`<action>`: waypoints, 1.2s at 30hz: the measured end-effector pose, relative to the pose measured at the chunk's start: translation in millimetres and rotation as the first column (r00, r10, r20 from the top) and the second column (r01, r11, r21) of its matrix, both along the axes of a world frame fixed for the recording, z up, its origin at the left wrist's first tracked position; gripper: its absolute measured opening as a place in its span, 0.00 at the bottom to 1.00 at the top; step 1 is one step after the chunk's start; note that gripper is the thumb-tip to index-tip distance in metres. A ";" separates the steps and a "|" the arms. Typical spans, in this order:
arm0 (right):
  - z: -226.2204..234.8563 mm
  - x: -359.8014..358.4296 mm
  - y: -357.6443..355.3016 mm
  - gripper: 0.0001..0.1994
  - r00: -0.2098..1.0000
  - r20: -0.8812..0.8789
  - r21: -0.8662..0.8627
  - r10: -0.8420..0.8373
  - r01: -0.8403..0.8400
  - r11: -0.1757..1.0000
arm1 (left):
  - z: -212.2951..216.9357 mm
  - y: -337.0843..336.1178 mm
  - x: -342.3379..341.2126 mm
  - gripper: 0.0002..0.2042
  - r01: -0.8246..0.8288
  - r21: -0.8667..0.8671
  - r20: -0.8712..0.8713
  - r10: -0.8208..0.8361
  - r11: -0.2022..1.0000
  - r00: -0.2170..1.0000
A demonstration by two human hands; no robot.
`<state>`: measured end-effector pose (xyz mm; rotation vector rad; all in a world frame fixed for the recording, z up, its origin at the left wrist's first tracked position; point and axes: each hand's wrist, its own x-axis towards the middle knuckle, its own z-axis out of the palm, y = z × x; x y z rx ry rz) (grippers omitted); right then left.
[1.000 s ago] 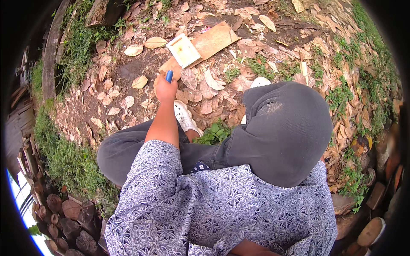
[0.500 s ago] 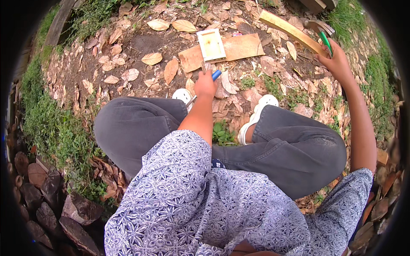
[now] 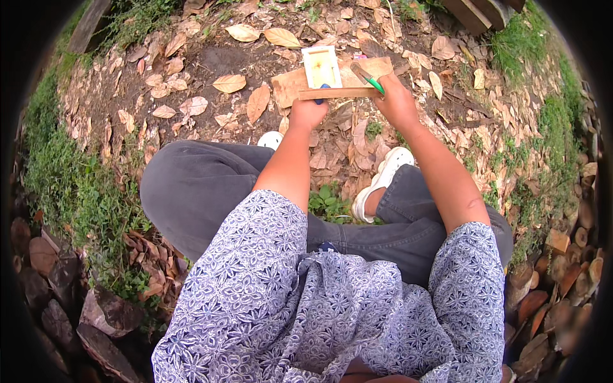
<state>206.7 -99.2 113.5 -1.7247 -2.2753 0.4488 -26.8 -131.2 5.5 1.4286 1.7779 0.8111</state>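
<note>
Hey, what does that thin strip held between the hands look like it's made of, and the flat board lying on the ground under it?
The thin strip looks like bare, pale wood or bamboo: tan, matte, straight-edged. The flat board beneath seems to be unfinished wood or thick cardboard, a dull light brown with rough edges; the picture leaves that open.

Looking straight down from up on the head, close over the lap, onto leafy ground (image 3: 211,60) in front.

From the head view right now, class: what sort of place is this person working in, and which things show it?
Most likely an outdoor yard or garden: bare soil strewn with dry brown fallen leaves, patches of green grass, and stacked cut logs. Both hands hold a thin wooden strip.
</note>
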 end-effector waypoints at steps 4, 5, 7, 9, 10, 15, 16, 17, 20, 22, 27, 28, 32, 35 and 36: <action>-2.2 3.2 -8.1 0.10 0.997 -0.034 0.021 -0.065 0.066 0.998 | 0.1 38.7 -20.6 0.15 0.042 -0.257 -0.036 -0.053 0.966 0.998; 0.1 -5.2 -6.2 0.10 0.996 -0.058 0.043 -0.070 0.073 0.996 | -15.4 45.8 -40.8 0.17 0.026 -0.303 -0.038 -0.039 0.953 0.999; 0.4 5.7 -5.3 0.10 0.991 -0.056 0.075 -0.121 0.125 0.989 | -11.3 54.6 -39.8 0.19 -0.030 -0.411 0.153 0.102 0.911 0.983; -11.4 27.2 -3.9 0.10 0.984 -0.061 0.113 -0.168 0.174 0.978 | 22.5 63.0 -30.4 0.19 -0.102 -0.568 0.441 0.407 0.817 0.800; -14.0 30.3 -3.7 0.10 0.984 -0.041 0.115 -0.176 0.180 0.977 | 37.3 60.1 -33.9 0.19 -0.002 -0.567 0.645 0.446 0.824 0.620; -35.8 16.7 -4.2 0.10 0.978 0.006 0.072 -0.210 0.209 0.975 | 54.6 64.1 -36.1 0.25 0.321 -0.568 0.585 0.098 0.758 0.805; -41.7 10.2 -6.3 0.10 0.972 -0.035 0.056 -0.233 0.235 0.970 | 49.1 63.5 -38.9 0.25 0.309 -0.559 0.494 0.009 0.770 0.870; -47.6 3.7 -8.3 0.10 0.964 -0.075 0.039 -0.256 0.259 0.965 | 43.9 64.2 -42.7 0.24 0.300 -0.548 0.390 -0.078 0.781 0.917; -76.6 -11.6 -18.0 0.12 0.883 -0.216 -0.066 -0.416 0.412 0.909 | 23.6 60.2 -61.6 0.24 0.320 -0.590 0.356 -0.117 0.741 0.927; -108.1 -19.5 -24.8 0.14 0.790 -0.329 -0.126 -0.518 0.507 0.853 | 1.5 54.3 -75.7 0.23 0.314 -0.652 0.296 -0.150 0.690 0.943; -139.8 -38.1 -40.5 0.16 0.472 -0.332 -0.402 -0.817 0.712 0.575 | -25.8 41.7 -85.4 0.21 0.282 -0.725 0.216 -0.181 0.628 0.960; -142.4 -40.0 -42.3 0.16 0.458 -0.332 -0.422 -0.825 0.710 0.564 | -27.8 41.5 -87.5 0.21 0.259 -0.740 0.199 -0.165 0.621 0.966; -157.8 -44.6 -35.4 0.19 0.568 -0.268 -0.356 -0.778 0.692 0.628 | -33.3 38.9 -89.0 0.20 0.200 -0.682 -0.098 -0.359 0.703 0.928; -179.3 -32.1 -30.2 0.19 0.607 -0.281 -0.248 -0.743 0.702 0.667 | -9.7 34.2 -51.5 0.20 0.224 -0.591 -0.505 -0.571 0.775 0.647; -174.4 -37.1 -27.1 0.18 0.614 -0.273 -0.270 -0.740 0.690 0.672 | 4.6 27.6 -42.2 0.21 0.187 -0.585 -0.540 -0.551 0.789 0.637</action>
